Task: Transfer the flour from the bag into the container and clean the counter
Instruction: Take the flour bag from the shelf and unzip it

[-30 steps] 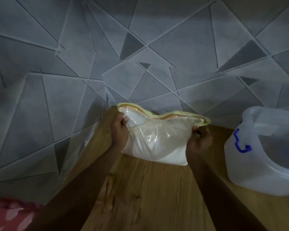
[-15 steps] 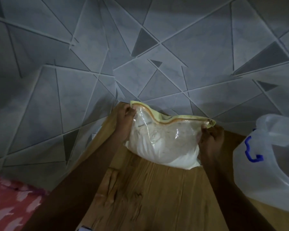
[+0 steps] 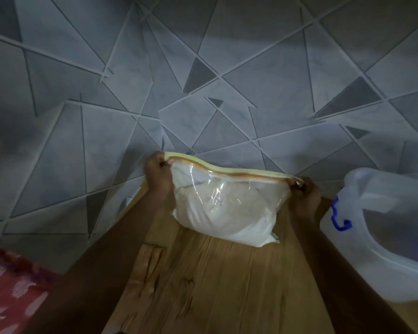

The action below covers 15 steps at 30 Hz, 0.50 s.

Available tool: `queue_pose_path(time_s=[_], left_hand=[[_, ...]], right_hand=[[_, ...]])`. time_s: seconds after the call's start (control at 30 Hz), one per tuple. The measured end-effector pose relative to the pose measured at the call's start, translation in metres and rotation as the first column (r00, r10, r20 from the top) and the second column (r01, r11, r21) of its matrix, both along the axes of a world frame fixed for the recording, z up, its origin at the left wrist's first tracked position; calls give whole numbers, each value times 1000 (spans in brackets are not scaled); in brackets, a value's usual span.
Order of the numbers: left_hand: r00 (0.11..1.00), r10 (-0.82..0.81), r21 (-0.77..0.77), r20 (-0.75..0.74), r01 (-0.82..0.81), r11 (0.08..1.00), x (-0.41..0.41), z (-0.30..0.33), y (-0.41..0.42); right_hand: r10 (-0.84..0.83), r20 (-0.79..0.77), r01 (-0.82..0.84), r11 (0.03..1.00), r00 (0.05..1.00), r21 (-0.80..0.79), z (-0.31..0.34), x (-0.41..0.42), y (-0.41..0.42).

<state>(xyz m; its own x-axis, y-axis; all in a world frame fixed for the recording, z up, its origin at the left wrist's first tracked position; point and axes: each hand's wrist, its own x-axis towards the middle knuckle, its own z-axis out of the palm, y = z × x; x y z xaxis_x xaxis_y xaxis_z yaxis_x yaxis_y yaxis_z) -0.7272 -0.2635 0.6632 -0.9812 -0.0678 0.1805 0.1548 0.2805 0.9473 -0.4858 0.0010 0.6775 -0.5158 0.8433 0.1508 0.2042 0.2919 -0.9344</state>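
A clear plastic bag of white flour [image 3: 225, 208] with a yellow zip strip along its top stands on the wooden counter [image 3: 215, 285], its top edge stretched wide. My left hand [image 3: 158, 175] pinches the bag's upper left corner. My right hand [image 3: 304, 196] pinches the upper right corner at the end of the zip strip. A translucent white container [image 3: 381, 239] with a blue clasp sits on the counter to the right of the bag, apart from it. Its inside is hard to see in the dim light.
A grey wall [image 3: 203, 80] with a triangle pattern rises right behind the counter and along its left edge. A red patterned cloth [image 3: 7, 290] lies at the lower left, below the counter level.
Both hands have pulled the bag's top corners further apart, so the zip edge is stretched straighter. The bag has tilted a little with its left corner raised.
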Motion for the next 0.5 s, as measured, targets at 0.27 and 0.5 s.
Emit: queue_pose_path(time_s=[0.27, 0.5], left_hand=[[996, 59, -216, 73, -42, 975, -10, -10, -17], [949, -10, -272, -315, -80, 959, 59, 16, 15]], right_hand=[[8, -144, -23, 995, 990, -98, -11, 13, 7], [152, 12, -152, 988, 988, 17, 0, 15, 22]])
